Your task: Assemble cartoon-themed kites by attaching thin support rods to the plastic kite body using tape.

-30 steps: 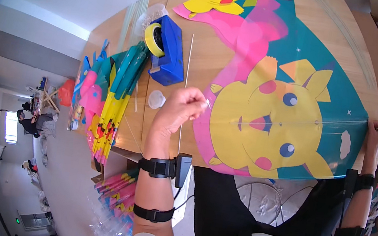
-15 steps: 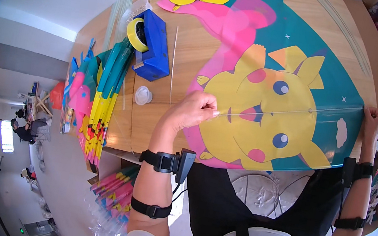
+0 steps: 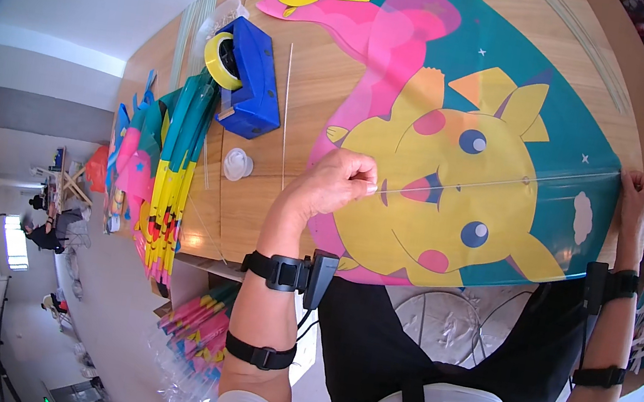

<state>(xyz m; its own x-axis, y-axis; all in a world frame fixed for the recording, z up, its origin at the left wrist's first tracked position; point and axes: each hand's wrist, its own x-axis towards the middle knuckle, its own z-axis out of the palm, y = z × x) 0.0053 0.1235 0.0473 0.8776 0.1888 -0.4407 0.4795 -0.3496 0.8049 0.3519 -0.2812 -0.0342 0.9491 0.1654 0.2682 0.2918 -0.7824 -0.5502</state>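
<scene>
Spread over the table in front of me is a printed kite sheet [image 3: 382, 248], teal and pink with a large yellow cartoon figure. A thin, straight pale rod [image 3: 501, 185] runs across the figure's face from one hand to the other. My left hand [image 3: 333, 182] is closed in a pinch on the rod's left end, near the figure's mouth. At the sheet's right corner, my right hand [image 3: 638, 200] is pinched closed where rod and sheet meet. Its fingertips hide exactly how the two are gripped.
A blue tape dispenser [image 3: 259, 94] with yellow tape and a small white cup [image 3: 238, 164] stand left of the sheet. Folded printed sheets [image 3: 175, 169] hang over the table's left side. Loose thin rods [image 3: 583, 44] lie at the far right. A person [image 3: 47, 233] is in the background.
The whole view has shifted slightly. Both hands keep their pinch at the two ends of the rod, and the sheet lies much as before.
</scene>
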